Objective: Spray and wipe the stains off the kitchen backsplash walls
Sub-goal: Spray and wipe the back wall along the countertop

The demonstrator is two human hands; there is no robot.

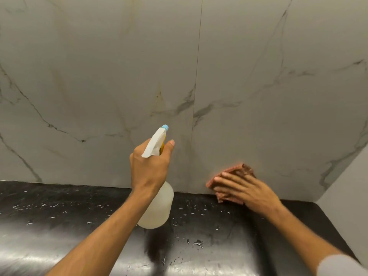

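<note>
The backsplash wall (249,86) is grey marble-look tile with dark veins and a vertical seam near the middle. My left hand (149,168) grips the neck of a white spray bottle (157,208), held above the counter. Its blue-tipped nozzle points at the wall just left of the seam, and one finger is stretched out beside the trigger. My right hand (245,188) lies flat on a reddish-brown cloth (237,172) and presses it against the wall's bottom edge, right of the seam. A yellowish streak (159,96) marks the tile above the nozzle.
A glossy black countertop (69,226) runs below the wall, speckled with water droplets (197,243). A plain grey side wall (348,186) closes the corner at the right.
</note>
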